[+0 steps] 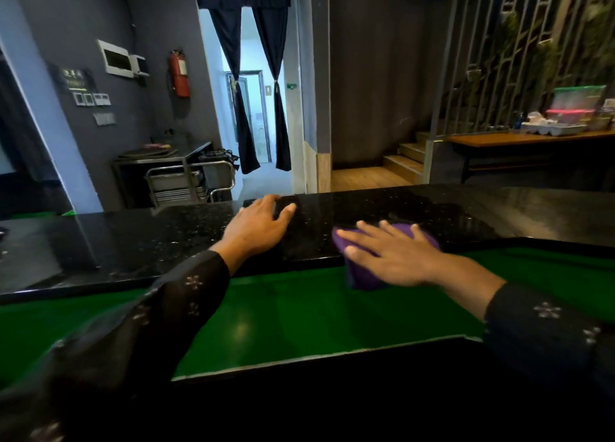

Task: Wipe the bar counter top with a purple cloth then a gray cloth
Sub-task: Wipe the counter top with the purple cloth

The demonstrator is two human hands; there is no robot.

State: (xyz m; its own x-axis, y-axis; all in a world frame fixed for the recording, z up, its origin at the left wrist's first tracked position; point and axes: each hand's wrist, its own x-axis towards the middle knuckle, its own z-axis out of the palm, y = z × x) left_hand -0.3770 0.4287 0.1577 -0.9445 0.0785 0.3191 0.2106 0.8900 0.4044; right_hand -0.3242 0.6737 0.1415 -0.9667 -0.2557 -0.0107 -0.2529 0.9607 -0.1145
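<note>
The black speckled bar counter top [159, 242] runs across the middle of the view. A purple cloth [364, 275] lies at its near edge, right of centre, part of it hanging down over the edge. My right hand [389, 253] presses flat on the cloth with its fingers spread and straight. My left hand [258, 227] rests flat on the bare counter top to the left of the cloth, fingers spread, holding nothing. No gray cloth is in view.
A lower green shelf [293, 315] lies between me and the counter top. Behind the counter stand a steel trolley [186, 179] at the left, a curtained doorway [256, 109], wooden steps [402, 162], and a wooden table [532, 140] with containers at the right.
</note>
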